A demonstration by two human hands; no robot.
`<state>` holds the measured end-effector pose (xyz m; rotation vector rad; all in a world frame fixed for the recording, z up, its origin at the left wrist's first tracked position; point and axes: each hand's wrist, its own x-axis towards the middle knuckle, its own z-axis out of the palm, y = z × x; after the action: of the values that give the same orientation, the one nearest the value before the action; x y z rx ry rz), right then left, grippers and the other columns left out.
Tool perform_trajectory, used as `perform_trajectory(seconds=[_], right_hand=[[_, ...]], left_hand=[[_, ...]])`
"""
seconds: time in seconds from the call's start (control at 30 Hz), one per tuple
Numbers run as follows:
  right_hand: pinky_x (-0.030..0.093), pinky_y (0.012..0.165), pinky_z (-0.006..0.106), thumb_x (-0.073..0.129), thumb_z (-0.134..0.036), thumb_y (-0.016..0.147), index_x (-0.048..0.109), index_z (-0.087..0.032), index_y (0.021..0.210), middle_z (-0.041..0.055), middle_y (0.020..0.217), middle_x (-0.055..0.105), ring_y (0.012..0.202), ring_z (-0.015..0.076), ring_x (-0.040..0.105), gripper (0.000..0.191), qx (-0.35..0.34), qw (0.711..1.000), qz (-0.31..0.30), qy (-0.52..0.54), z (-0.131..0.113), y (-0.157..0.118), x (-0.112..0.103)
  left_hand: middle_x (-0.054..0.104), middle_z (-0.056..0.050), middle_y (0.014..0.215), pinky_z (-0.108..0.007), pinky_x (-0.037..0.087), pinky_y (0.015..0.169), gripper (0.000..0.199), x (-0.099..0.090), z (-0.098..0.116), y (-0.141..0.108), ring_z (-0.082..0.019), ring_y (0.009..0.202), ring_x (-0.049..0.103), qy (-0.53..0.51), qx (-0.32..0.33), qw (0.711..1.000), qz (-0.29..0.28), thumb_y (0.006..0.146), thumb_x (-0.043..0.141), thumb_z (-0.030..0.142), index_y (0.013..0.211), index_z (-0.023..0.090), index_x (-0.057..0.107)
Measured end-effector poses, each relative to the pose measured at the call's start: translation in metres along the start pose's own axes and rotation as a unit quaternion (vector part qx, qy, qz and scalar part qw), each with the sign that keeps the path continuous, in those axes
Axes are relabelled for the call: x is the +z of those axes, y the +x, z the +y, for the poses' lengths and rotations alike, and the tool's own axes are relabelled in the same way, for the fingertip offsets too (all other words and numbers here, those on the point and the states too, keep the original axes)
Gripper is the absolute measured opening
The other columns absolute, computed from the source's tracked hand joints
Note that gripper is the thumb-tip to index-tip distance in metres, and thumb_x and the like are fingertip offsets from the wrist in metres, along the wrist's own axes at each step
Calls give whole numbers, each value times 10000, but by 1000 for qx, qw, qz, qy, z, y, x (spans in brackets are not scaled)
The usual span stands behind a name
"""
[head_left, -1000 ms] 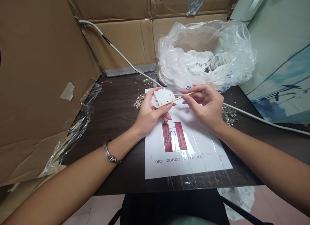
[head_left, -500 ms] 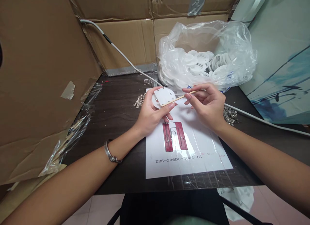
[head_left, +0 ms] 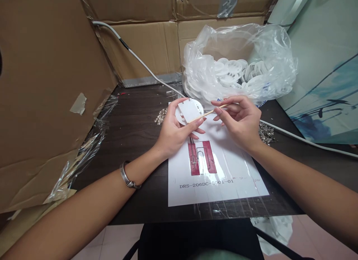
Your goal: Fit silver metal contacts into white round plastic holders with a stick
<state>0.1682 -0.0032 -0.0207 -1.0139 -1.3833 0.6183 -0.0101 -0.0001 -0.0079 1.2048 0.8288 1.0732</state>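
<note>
My left hand [head_left: 175,129] grips a round white plastic piece [head_left: 190,110] with a raised square plate on it, thumb along its lower edge. In my right hand [head_left: 240,118] a thin wooden stick [head_left: 208,113] is pinched between thumb and fingers. The stick points left, and its far end lies at the lower edge of the white piece, by my left thumb. Below the hands, a printed sheet [head_left: 179,194] with a red and white picture lies taped on the dark table.
Behind the hands stands a clear plastic bag [head_left: 279,73] full of round white pieces [head_left: 231,68]. Small metal parts lie in heaps at left [head_left: 160,116] and right [head_left: 266,133]. A white cable [head_left: 151,71] crosses the table; cardboard [head_left: 50,84] walls the left and back.
The round white piece has tilted slightly in my left hand, showing more of its right side. My right hand and the stick have hardly moved.
</note>
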Motion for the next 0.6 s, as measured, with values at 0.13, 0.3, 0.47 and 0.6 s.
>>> perform_trajectory(seconds=[0.13, 0.3, 0.47, 0.6], right_hand=[[517, 482, 245, 735, -368, 793, 524, -220, 922, 57, 1051, 721, 655, 120, 678, 289, -15, 1000, -22, -10, 0, -2, 0], [548, 505, 252, 752, -317, 767, 562, -219, 973, 70, 1219, 680, 683, 131, 705, 297, -60, 991, -117, -27, 4, -4, -2], [570, 521, 282, 720, -284, 797, 544, -226, 860, 48, 1178, 695, 808, 185, 729, 195, -101, 988, -113, -43, 5, -7, -3], [592, 557, 278, 732, -259, 784, 543, -237, 856, 50, 1155, 692, 1147, 255, 648, 204, -133, 985, -91, -60, 6, -9, -3]], left_hand=[[676, -42, 976, -279, 562, 538, 688, 0, 0, -1, -226, 731, 713, 1, 15, 1000, -12, 721, 825, 312, 1237, 290, 370], [653, -37, 997, -300, 571, 566, 690, 1, -1, -4, -228, 752, 706, 2, 28, 999, -26, 702, 838, 297, 1257, 315, 428], [644, -24, 1017, -296, 567, 575, 655, 1, 0, -5, -215, 755, 697, 8, 42, 999, -24, 698, 840, 306, 1233, 318, 462], [644, -18, 1020, -291, 566, 586, 642, 1, 0, -6, -203, 749, 698, 15, 58, 998, -27, 712, 830, 301, 1237, 315, 458]])
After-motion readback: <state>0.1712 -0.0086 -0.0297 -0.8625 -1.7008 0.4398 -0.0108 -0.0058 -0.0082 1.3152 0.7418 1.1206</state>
